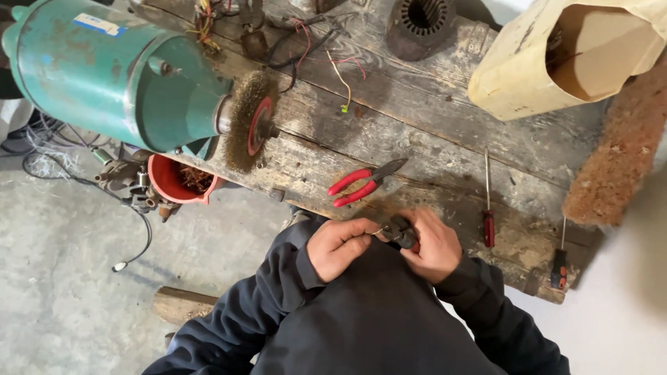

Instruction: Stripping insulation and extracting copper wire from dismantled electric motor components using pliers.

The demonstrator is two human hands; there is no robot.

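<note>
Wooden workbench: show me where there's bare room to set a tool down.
Bare planks lie between the red-handled pliers and the red-handled screwdriver. Crowded: tangled wires at the worn wooden workbench far edge, and beside the wire brush wheel.

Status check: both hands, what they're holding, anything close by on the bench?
Left hand and right hand both closed on small dark part. Red-handled pliers just beyond, untouched.

Both hands (pixel 340 246) (pixel 434 244) clenched; knuckles together
</note>
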